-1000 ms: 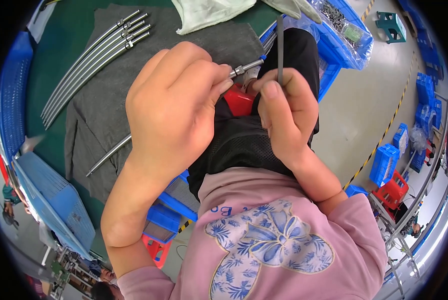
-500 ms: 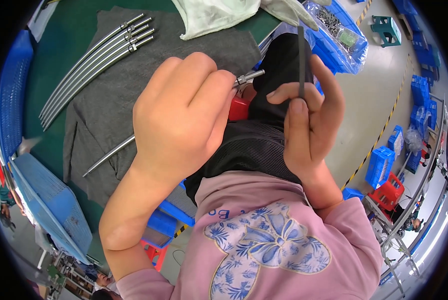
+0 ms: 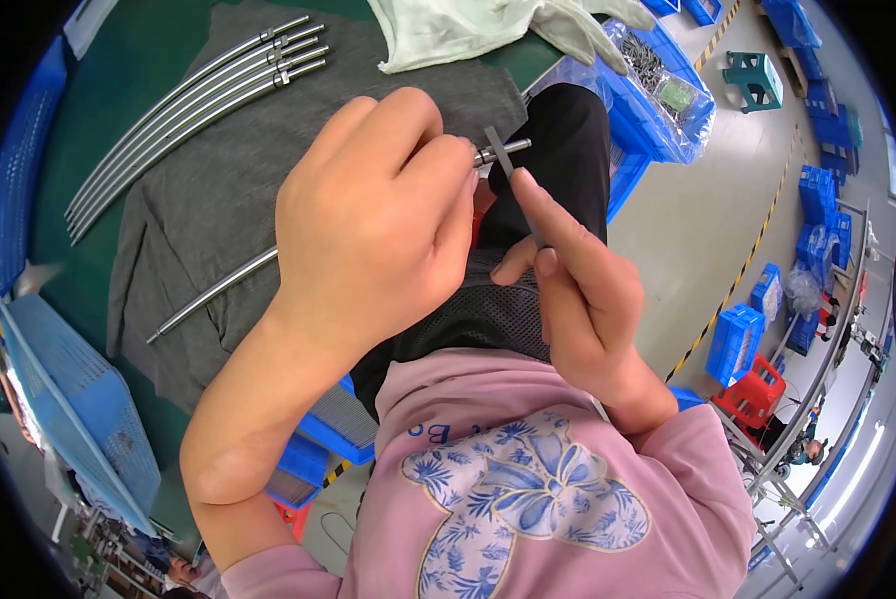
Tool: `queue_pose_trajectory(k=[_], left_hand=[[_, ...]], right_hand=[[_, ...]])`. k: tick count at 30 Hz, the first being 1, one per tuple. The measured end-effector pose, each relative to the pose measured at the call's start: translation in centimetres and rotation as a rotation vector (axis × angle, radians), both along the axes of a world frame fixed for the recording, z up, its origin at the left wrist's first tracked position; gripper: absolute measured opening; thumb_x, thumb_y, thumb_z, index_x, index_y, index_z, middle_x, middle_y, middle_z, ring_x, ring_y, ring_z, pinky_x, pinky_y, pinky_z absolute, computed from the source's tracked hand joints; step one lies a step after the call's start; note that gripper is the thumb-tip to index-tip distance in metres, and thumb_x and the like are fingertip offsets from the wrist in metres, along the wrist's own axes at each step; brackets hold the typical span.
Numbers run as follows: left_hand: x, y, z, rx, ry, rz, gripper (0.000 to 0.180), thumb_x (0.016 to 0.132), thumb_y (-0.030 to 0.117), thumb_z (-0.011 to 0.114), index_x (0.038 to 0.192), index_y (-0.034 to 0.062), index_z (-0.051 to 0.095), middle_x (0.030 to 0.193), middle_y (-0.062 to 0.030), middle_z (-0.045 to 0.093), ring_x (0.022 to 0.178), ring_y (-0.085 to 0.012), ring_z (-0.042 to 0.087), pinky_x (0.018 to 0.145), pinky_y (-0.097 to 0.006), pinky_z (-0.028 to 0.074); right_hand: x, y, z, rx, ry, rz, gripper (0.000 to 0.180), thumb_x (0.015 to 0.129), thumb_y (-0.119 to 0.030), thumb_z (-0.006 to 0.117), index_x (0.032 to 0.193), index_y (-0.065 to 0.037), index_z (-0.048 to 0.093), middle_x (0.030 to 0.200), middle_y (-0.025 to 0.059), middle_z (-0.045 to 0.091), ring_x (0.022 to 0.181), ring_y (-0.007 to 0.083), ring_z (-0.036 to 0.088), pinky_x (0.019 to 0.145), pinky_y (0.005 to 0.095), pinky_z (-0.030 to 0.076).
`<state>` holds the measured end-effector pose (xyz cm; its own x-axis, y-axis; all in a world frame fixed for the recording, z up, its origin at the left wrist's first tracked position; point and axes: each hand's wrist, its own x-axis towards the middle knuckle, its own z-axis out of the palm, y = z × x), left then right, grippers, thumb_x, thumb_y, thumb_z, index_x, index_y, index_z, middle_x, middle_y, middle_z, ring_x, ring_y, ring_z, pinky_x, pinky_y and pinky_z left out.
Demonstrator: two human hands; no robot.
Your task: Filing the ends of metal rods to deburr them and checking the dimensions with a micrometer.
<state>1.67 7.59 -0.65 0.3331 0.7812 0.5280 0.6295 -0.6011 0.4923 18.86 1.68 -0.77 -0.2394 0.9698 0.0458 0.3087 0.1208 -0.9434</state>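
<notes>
My left hand [image 3: 373, 205] is closed round a slim silver metal tube [image 3: 218, 292]. The tube's far end lies low over a dark grey cloth [image 3: 193, 205], while its tip with a collar pokes out past my fingers. Between thumb and fingers, my right hand [image 3: 588, 299] pinches a thin flat grey file [image 3: 498, 150], its index finger stretched along it. The file crosses the tube's tip and appears to touch it. Several similar curved tubes [image 3: 283, 77] with collars lie side by side on the cloth at the upper left.
White gloves [image 3: 448, 35] lie at the table's far edge. Beyond them, a blue bin [image 3: 683, 135] holds small metal parts in plastic. Light blue baskets [image 3: 88, 399] stand at the left. A green stool [image 3: 753, 80], a red stool [image 3: 753, 394] and blue crates [image 3: 736, 344] are on the right-hand floor.
My right hand has moved left toward my left hand, bringing the file from upright and apart to slanted across the tube's tip. The left hand keeps its hold.
</notes>
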Motion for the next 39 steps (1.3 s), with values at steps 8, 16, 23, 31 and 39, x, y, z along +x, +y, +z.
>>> queue_pose_trajectory(k=[8,16,23,31,39], left_hand=[[0.0,0.0,-0.1,-0.022,-0.019,-0.01,0.016,0.06,-0.004,0.068,0.069,0.0021,0.057,0.068,-0.0062,0.05,0.059,-0.0223,0.048,0.05,-0.032,0.037],[0.2,-0.2,-0.2,-0.037,-0.014,0.012,0.014,0.062,-0.004,0.066,0.068,0.0017,0.055,0.069,-0.0056,0.05,0.059,-0.0225,0.047,0.05,-0.032,0.038],[0.3,-0.2,-0.1,-0.068,-0.033,0.002,0.015,0.062,-0.003,0.067,0.068,0.0016,0.054,0.07,-0.0058,0.05,0.06,-0.0232,0.048,0.051,-0.033,0.039],[0.2,-0.1,0.0,-0.067,-0.003,-0.008,0.016,0.062,-0.002,0.067,0.067,0.0018,0.053,0.07,-0.0061,0.05,0.06,-0.0238,0.049,0.052,-0.033,0.04],[0.2,0.1,-0.1,-0.06,-0.027,-0.01,0.016,0.062,-0.002,0.067,0.068,0.0016,0.053,0.07,-0.0064,0.05,0.059,-0.0241,0.048,0.051,-0.033,0.039]], right_hand=[[0.2,0.3,2.4,-0.002,-0.254,0.087,0.05,0.079,0.013,0.04,0.128,0.003,0.047,0.07,0.0113,0.06,0.052,0.0118,0.056,0.054,0.0209,0.043],[-0.4,0.6,3.4,0.144,-0.466,0.115,0.05,0.077,0.014,0.044,0.126,0.003,0.048,0.059,0.0121,0.051,0.045,0.0132,0.045,0.048,0.0218,0.037],[0.0,0.1,2.9,0.175,-0.467,0.117,0.048,0.078,0.013,0.043,0.124,0.004,0.049,0.058,0.0093,0.045,0.044,0.0126,0.041,0.046,0.0211,0.034],[-0.4,0.4,2.3,0.172,-0.416,0.063,0.046,0.079,0.013,0.043,0.124,0.002,0.05,0.06,0.0093,0.048,0.047,0.0099,0.039,0.047,0.0211,0.035],[-0.5,0.8,1.4,0.214,-0.394,0.044,0.053,0.073,0.012,0.046,0.125,0.001,0.05,0.063,0.0114,0.056,0.044,0.0156,0.047,0.045,0.0255,0.038]])
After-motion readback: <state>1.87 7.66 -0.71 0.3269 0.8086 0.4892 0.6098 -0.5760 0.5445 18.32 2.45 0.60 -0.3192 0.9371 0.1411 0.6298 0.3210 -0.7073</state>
